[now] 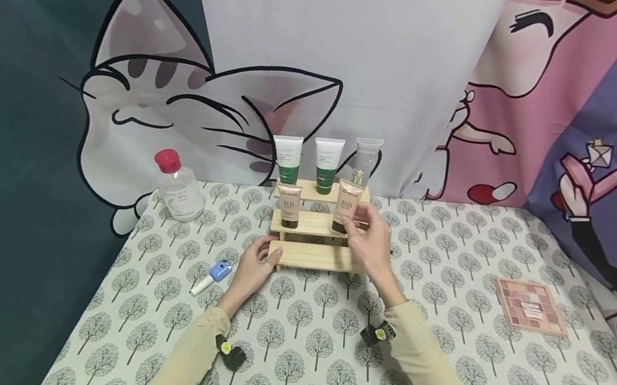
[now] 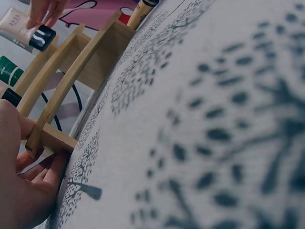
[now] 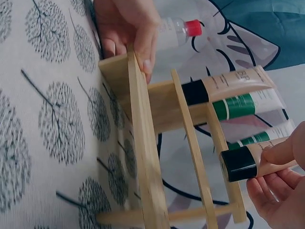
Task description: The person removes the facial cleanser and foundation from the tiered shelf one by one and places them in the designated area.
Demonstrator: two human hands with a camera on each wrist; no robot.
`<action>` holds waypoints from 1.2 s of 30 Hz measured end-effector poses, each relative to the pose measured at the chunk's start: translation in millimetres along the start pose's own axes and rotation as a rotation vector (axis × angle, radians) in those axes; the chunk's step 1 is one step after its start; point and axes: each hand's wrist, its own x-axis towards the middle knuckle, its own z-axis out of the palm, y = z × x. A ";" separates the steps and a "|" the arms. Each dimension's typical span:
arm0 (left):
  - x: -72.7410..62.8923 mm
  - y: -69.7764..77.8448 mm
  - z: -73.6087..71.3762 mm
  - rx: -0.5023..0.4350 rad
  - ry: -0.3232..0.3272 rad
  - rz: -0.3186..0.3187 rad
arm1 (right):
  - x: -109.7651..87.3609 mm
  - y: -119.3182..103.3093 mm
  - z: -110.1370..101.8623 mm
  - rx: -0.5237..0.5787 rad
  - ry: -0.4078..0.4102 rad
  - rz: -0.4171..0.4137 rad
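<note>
A three-step wooden display stand stands on the cloth. My left hand grips the left end of its lowest step, thumb on top and fingers beneath. Between thumb and fingers, my right hand pinches a beige BB cream tube, black cap down, over the right part of the middle step. In the right wrist view that cap looks apart from the step. A second BB cream tube stands at the middle step's left. Two white-and-green tubes and a grey tube stand on the top step.
At the back left stands a clear bottle with a red cap. A blue-and-white small bottle lies left of my left hand. Far right is a pink makeup palette. A yellowish cylinder lies past the stand's right end.
</note>
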 end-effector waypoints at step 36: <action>-0.2 -1.6 0.2 0.011 0.000 0.010 | -26.9 48.5 -89.5 -0.186 0.094 0.038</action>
